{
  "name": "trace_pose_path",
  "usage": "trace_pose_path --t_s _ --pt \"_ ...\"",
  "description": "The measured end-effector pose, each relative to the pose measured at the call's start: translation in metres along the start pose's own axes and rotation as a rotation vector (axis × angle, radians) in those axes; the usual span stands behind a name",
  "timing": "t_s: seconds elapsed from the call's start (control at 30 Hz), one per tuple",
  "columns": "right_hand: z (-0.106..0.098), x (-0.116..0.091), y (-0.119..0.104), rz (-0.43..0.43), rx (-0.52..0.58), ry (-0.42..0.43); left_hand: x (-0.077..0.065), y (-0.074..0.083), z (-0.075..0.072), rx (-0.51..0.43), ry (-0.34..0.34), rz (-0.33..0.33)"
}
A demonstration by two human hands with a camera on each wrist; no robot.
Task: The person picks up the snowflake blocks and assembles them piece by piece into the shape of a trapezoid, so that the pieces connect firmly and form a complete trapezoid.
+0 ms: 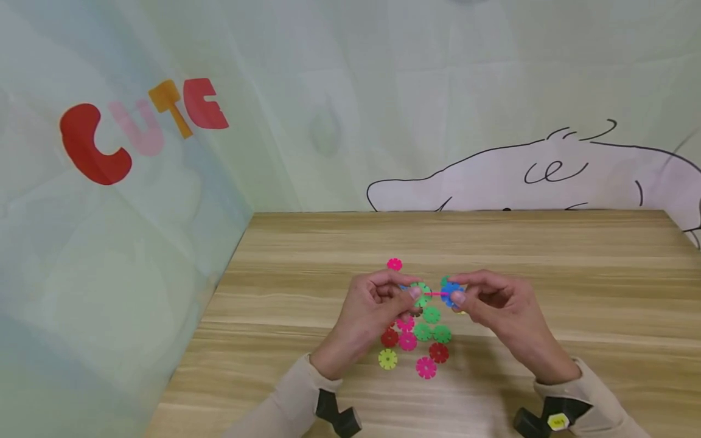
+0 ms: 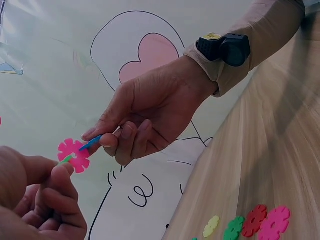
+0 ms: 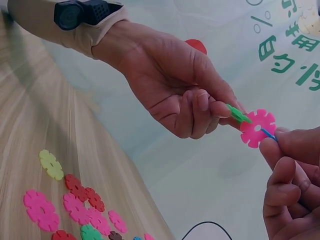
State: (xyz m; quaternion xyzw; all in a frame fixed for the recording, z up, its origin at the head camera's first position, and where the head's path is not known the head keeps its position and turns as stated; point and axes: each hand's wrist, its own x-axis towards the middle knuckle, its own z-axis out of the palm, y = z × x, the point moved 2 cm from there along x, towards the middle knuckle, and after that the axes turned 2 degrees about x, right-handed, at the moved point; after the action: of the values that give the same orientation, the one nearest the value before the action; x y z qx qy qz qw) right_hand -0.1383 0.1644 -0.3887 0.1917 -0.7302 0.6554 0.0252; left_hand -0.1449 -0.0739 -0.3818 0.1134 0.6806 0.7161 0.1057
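My left hand point(image 1: 378, 310) pinches a green notched plastic disc point(image 1: 420, 294) between thumb and fingertips. Opposite it, a blue notched disc point(image 1: 451, 294) is pinched by my right hand point(image 1: 504, 310). A pink notched disc point(image 2: 73, 155) stands edge-on between the two, its slots meeting the green disc on one side and the blue one on the other. In the right wrist view the pink disc point(image 3: 258, 128) faces the camera, with the green disc point(image 3: 239, 114) crossing its left edge. The joined discs are held up above the tabletop.
Loose notched discs lie on the wooden table point(image 1: 263, 304) below the hands, among them a yellow disc point(image 1: 387, 359), a red disc point(image 1: 439, 353) and a pink disc point(image 1: 426, 367). Another pink disc point(image 1: 394, 264) lies farther back. A printed cloth point(image 1: 306, 121) hangs behind the table.
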Motion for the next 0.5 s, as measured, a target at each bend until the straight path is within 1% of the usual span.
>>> trace_pose_path --t_s 0.13,0.3,0.4,0.5 --pt "0.0 0.001 0.001 0.005 0.025 -0.004 0.001 0.0 -0.002 0.032 0.02 -0.019" --pt "-0.009 0.006 0.006 0.057 0.035 0.029 0.003 0.001 -0.004 0.048 0.038 -0.033" --pt "-0.016 0.013 0.019 0.086 -0.017 0.054 0.004 0.002 -0.005 0.039 0.044 -0.036" --pt "-0.024 0.022 0.036 0.109 -0.1 0.052 0.003 0.003 -0.005 0.033 0.047 -0.038"
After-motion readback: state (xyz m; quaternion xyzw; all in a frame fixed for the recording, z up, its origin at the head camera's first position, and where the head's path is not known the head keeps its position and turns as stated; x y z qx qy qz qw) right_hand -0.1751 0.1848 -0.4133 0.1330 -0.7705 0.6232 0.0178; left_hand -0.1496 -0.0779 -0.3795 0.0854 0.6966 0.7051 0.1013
